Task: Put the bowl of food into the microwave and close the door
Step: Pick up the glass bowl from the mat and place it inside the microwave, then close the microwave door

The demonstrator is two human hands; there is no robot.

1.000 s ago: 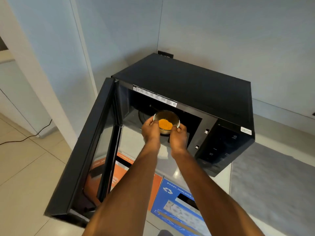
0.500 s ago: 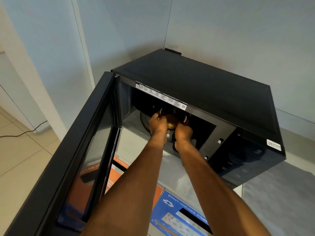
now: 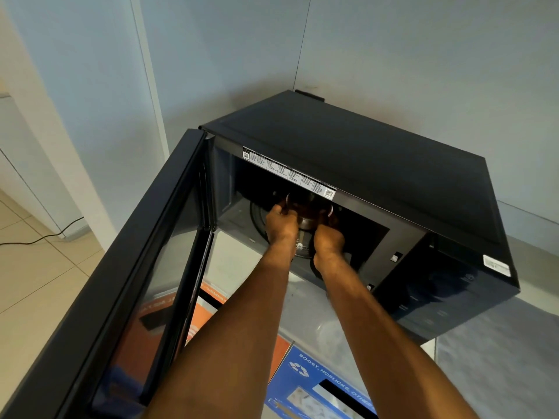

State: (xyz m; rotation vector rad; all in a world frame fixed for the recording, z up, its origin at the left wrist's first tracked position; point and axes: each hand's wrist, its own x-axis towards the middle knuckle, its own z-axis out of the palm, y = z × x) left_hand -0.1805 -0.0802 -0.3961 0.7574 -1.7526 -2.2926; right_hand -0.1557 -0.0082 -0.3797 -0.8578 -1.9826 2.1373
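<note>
Bowl: held inside the microwave cavity, over the turntable, mostly hidden under the top edge. Left hand and right hand: closed on its opposite sides, apparently to keep it level. Door: swung open.

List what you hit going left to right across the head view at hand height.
Tiled floor → open microwave door → left hand → bowl → right hand → microwave control panel → grey countertop.
</note>
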